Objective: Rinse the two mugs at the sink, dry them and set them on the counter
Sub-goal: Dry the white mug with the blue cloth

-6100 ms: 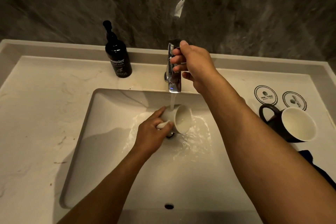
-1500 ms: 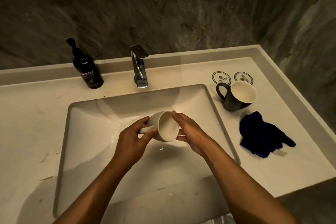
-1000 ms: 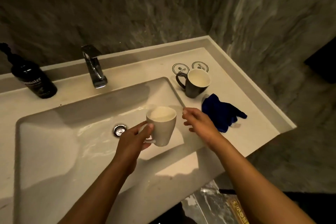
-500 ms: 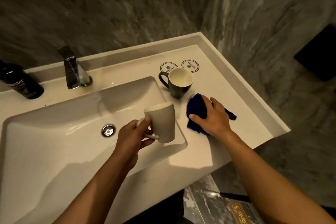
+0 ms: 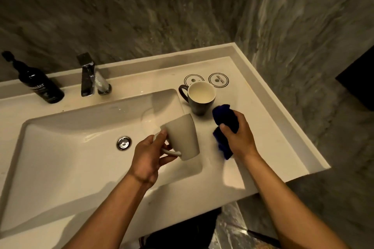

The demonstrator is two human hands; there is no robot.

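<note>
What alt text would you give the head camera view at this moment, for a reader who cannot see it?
Over a white sink, the left hand holds a white mug by its handle while the right hand grips a bunched blue cloth beside it. A black mug stands upright on the counter behind; faucet off, black soap bottle far left.

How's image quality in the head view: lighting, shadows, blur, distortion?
Head view: dim, warm light; arm shadows fall across the sink and a bright patch lies on the counter. The faucet looks doubled by motion blur, and the blue cloth in the right hand is smeared. Wide-angle bends the counter edges. The white mug in the left hand stays readable.
</note>
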